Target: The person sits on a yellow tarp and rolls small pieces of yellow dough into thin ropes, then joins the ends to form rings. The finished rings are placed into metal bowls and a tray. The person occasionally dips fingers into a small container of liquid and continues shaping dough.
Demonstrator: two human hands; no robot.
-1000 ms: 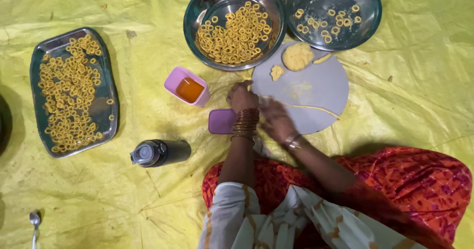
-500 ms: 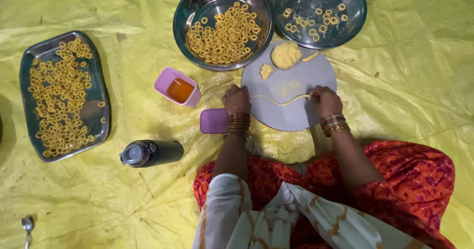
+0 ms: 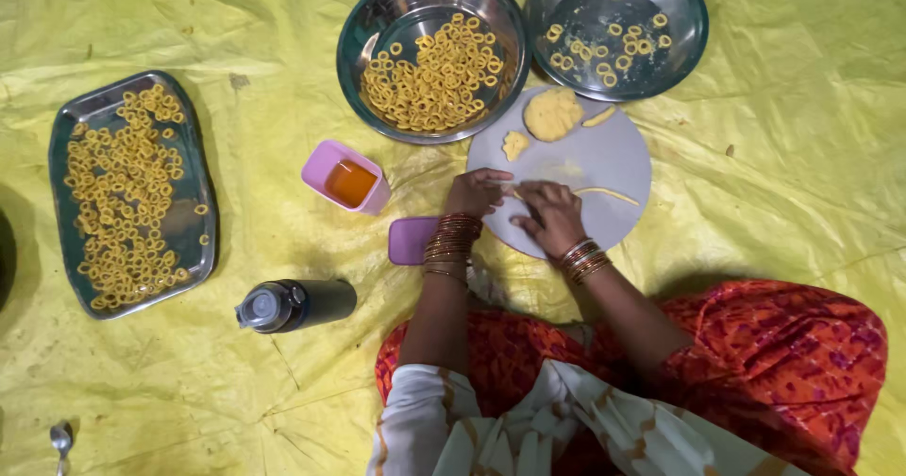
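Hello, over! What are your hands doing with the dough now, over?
Left hand and right hand both pressed on thin dough strand on round board. Dough lump beside. Nothing blocking.

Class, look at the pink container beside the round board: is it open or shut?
Open. The pink container shows orange liquid inside, and its purple lid lies flat on the yellow sheet, apart from it, by the left hand.

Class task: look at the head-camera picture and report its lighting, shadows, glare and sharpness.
Head view: soft, even light on the yellow sheet; glare on the steel bowl rims; a dark shadow at the left edge beyond the tray; left hand and right hand on the round board look fairly sharp.
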